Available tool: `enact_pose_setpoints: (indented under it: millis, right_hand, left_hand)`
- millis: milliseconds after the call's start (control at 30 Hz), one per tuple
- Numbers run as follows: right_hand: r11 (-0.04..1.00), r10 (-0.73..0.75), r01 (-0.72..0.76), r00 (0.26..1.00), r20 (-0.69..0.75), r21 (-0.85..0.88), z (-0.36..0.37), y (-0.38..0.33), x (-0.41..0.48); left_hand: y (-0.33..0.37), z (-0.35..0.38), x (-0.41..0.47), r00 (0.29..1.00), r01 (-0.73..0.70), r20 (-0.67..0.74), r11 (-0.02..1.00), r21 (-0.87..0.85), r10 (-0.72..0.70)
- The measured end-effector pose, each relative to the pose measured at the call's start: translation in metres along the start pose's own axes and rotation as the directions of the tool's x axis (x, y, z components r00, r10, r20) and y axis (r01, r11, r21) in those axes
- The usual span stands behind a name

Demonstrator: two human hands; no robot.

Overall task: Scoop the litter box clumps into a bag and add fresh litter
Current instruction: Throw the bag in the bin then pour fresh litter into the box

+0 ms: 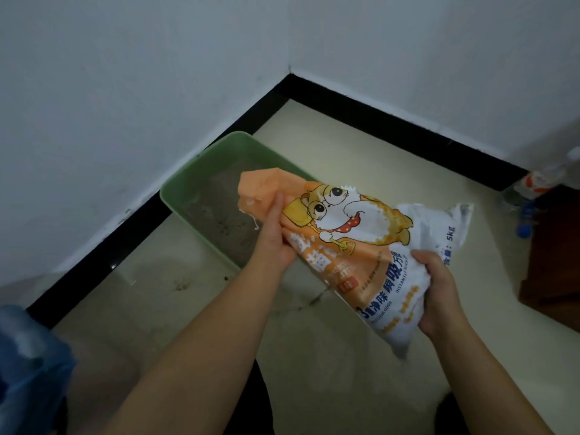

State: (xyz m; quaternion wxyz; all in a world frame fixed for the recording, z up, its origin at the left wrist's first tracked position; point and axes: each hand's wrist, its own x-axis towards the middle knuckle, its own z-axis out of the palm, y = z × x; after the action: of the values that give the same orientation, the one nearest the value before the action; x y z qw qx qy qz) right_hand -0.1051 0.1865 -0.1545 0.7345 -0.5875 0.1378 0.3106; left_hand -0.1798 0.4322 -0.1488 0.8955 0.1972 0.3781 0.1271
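Head view: my left hand (275,237) grips litter bag (370,246) near its mouth, right hand (439,293) clutches its base; overtilting could spill litter past the litter box (185,180) rim.

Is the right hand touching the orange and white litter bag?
Touching. Head view: right hand grips the orange and white litter bag at its white end.

White walls (125,73) meet in a corner at upper middle, above a black baseboard (392,114) and cream floor (329,356), with a dark wooden cabinet (552,262) at the right edge, a blue-capped plastic bottle (522,221) beside it, and a blurred blue translucent shape (28,356) at lower left.
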Motion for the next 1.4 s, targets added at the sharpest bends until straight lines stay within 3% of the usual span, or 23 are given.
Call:
enact_pose_setpoints:
  millis: [700, 1400]
  right_hand:
    - [0.951, -0.128, 0.094, 0.987, -0.098, -0.294, 0.016, -0.066, -0.001]
    - [0.863, -0.332, 0.247, 0.935, -0.127, -0.441, 0.068, -0.075, -0.02]
  left_hand:
    - [-0.027, 0.004, 0.028, 0.992, 0.129, 0.002, 0.985, -0.11, -0.13]
    - [-0.022, -0.001, 0.027, 0.993, 0.114, -0.012, 0.974, -0.195, -0.119]
